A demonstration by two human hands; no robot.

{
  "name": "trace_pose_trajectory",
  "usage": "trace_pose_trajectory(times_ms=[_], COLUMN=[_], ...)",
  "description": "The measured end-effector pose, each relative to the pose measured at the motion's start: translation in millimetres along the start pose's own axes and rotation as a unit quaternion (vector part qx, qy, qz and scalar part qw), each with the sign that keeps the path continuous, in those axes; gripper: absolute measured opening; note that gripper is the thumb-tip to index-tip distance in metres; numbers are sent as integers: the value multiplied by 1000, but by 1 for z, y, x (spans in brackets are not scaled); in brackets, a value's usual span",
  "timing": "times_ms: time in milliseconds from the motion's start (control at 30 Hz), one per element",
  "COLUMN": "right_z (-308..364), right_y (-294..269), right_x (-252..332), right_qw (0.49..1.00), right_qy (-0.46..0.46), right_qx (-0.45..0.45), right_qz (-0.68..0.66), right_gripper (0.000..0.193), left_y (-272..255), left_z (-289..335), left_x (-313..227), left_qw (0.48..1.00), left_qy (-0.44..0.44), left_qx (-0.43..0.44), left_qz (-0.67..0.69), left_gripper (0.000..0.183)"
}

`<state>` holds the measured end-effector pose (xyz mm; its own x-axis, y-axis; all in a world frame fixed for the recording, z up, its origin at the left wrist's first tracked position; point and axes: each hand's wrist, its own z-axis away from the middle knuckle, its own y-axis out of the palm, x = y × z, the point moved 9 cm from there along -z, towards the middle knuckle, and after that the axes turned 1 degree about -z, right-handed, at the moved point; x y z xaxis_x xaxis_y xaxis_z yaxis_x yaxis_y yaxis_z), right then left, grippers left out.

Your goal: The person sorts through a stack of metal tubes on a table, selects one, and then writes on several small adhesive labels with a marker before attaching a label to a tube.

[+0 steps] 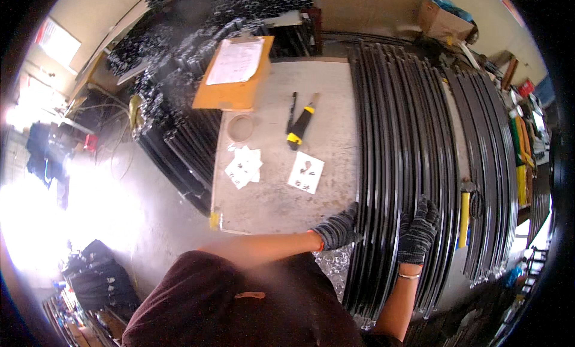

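Observation:
A row of long dark metal bars (377, 149) lies side by side on the worktable (269, 206), running away from me. Grey-black knitted gloves cover both hands. My left hand (338, 228) rests against the left edge of the row, fingers stretched out and partly hidden at the outermost bar. On top of the bars, farther right, lies my right hand (417, 234), its fingers pointing forward and spread along them. Neither hand is visibly wrapped round a bar.
On the table lie a yellow-black utility knife (302, 124), a black pen (292, 110), a tape roll (241, 127), and white labels (305, 173). A clipboard (230, 89) overhangs its far left corner. At right, a yellow-handled hammer (465, 218) lies beside more bars (488, 167).

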<state>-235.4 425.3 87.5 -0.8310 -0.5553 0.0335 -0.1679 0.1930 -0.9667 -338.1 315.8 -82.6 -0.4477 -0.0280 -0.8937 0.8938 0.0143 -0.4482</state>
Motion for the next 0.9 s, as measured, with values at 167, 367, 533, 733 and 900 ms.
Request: trace_pose_trajectory(times_ms=[167, 367, 533, 733, 900], right_z=[-9, -30, -33, -19, -17], right_y=[-7, 10, 76, 105, 108], right_x=[119, 272, 358, 416, 399], right_qw=[977, 927, 907, 930, 938], right_qy=[-179, -321, -297, -198, -117], right_qx=[21, 116, 154, 229, 215], right_qz=[-112, -155, -256, -208, -246], right_gripper=[45, 35, 41, 49, 42], left_y=[-30, -126, -258, -348, -358], left_z=[37, 107, 208, 293, 284], left_x=[-25, -30, 10, 53, 67], left_qw=[996, 998, 978, 926, 940], left_qy=[-36, 30, -45, -118, -90], left_qx=[59, 20, -172, -322, -291], left_qz=[65, -57, -106, -158, -157], left_gripper=[79, 63, 46, 35, 37])
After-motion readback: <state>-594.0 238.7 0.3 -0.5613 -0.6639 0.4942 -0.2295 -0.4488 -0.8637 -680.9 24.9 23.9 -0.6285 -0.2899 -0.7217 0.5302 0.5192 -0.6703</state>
